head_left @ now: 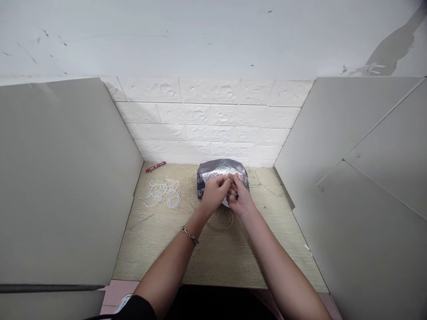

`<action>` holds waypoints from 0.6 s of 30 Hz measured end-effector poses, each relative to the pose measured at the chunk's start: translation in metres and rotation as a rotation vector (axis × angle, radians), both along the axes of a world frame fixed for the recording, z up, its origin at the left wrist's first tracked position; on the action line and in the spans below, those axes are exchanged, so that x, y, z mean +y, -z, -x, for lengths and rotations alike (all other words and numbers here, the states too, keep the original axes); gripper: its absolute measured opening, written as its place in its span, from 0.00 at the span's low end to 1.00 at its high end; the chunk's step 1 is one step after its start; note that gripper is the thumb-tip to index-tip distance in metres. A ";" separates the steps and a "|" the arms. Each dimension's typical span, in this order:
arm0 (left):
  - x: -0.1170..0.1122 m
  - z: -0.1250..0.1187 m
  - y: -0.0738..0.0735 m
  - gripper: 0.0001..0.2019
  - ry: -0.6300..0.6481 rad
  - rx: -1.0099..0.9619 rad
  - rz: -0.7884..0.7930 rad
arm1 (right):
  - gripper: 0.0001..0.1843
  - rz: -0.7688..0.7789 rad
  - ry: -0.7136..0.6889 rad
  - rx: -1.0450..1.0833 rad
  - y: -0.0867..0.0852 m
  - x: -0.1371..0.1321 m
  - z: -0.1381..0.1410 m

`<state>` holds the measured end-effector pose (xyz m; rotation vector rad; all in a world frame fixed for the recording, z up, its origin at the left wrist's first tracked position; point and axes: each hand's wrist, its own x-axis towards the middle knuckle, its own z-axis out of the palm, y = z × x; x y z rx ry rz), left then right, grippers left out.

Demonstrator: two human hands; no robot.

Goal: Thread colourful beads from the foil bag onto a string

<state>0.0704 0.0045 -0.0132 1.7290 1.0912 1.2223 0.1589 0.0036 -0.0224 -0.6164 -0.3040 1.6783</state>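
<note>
A shiny silver foil bag [220,169] lies at the back of the wooden table [207,253]. My left hand [215,192] and my right hand [238,195] meet just in front of the bag, fingers pinched together on something small that I cannot make out. A thin string of pale beads [220,224] loops on the table under my wrists. My left wrist wears a chain bracelet [190,235].
A tangle of white bead strands [163,193] lies at the left of the table. A small red object [155,166] rests at the back left by the white brick wall [207,120]. Grey panels [63,178] close in both sides.
</note>
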 end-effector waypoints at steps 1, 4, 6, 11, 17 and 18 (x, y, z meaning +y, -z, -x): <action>0.000 0.000 0.000 0.13 -0.001 0.002 0.000 | 0.12 0.002 0.000 0.003 0.000 0.000 0.000; -0.001 0.000 -0.001 0.13 0.002 0.005 0.011 | 0.12 0.007 0.005 -0.010 0.000 0.000 0.000; -0.001 0.000 -0.001 0.13 0.003 0.003 0.017 | 0.12 0.012 0.012 -0.024 -0.001 0.000 0.000; -0.001 0.000 -0.001 0.13 0.004 0.021 0.016 | 0.12 0.018 0.009 -0.029 -0.001 -0.001 0.000; -0.001 0.000 -0.002 0.13 0.002 0.036 0.005 | 0.11 0.010 0.008 0.011 -0.002 -0.001 0.000; -0.001 0.001 -0.002 0.13 0.003 0.040 0.005 | 0.11 0.011 0.008 0.021 -0.002 -0.001 0.000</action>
